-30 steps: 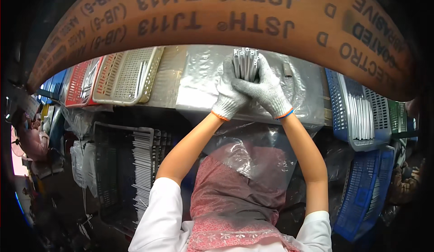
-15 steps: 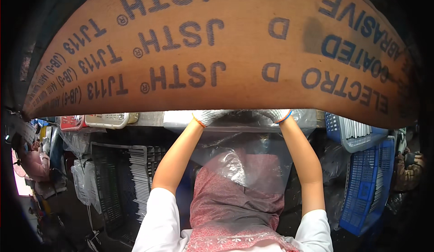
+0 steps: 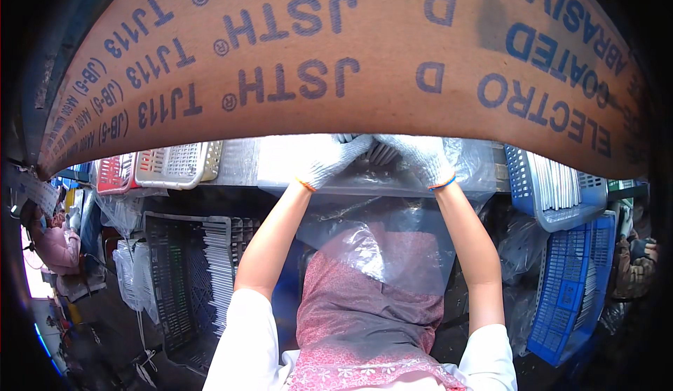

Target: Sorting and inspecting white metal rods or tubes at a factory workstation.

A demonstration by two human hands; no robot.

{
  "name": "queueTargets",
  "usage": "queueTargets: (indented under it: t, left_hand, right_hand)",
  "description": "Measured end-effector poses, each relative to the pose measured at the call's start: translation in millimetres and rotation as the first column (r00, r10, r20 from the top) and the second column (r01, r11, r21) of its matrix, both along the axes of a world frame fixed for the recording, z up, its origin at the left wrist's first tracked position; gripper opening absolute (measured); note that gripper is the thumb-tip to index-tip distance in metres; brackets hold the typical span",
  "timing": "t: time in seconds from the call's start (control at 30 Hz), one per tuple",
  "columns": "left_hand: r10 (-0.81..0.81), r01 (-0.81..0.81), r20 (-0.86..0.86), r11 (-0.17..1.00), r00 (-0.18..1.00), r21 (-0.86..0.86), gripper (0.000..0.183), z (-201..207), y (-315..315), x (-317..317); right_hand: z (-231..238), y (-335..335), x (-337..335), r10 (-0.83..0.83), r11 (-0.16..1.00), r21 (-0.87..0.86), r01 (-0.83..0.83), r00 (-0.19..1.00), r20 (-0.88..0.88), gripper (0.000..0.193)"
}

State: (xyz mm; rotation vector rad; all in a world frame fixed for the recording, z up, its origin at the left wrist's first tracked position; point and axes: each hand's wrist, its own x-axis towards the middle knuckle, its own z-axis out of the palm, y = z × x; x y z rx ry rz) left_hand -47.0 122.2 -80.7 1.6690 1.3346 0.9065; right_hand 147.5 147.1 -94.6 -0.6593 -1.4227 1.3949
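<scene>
My left hand (image 3: pixel 328 161), in a white knit glove with an orange cuff edge, is closed at the left side of a bunch of slim shiny metal pieces (image 3: pixel 383 154). Opposite it, my right hand (image 3: pixel 425 161), gloved alike, closes on the bunch's right side. Both hands are over the near part of the worktop, on clear plastic film (image 3: pixel 471 170). A brown sheet (image 3: pixel 315 104) with dark printing spans the upper view and hides my fingertips and the far ends of the pieces, so their exact kind does not show.
On the worktop's left are a white basket (image 3: pixel 179 167) and a red basket (image 3: pixel 114 174). A blue-grey basket of metal pieces (image 3: pixel 557 191) stands right. Below are a dark crate (image 3: pixel 165 279) and a blue crate (image 3: pixel 561 307). Another person (image 3: pixel 59 244) sits far left.
The brown sheet's lower edge sits higher in view, so more of my gloves, the metal pieces and the worktop baskets shows. My forearms have hardly moved.
</scene>
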Motion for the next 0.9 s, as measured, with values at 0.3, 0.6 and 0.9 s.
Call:
queueTargets:
  t: [0.3, 0.6, 0.9]
  left_hand:
    - [0.133, -0.161, 0.163, 0.972, 0.978, 0.174, 0.019, 3, -4, 11]
    - [0.219, -0.069, 0.708, 0.97, 0.671, -0.234, 0.026, 9, -1, 10]
    - [-0.109, 0.294, 0.682, 0.942, 0.723, -0.162, 0.036, -43, 10, -8]
  right_hand:
    - [45, -16, -22, -0.264, 0.964, 0.049, 0.262, 0.963, 0.059, 0.015]
    - [60, -17, -12, -0.415, 0.842, 0.502, 0.199, 0.833, 0.366, 0.029]
    - [58, -37, -21, -0.461, 0.493, 0.809, -0.319, 0.693, 0.554, 0.033]
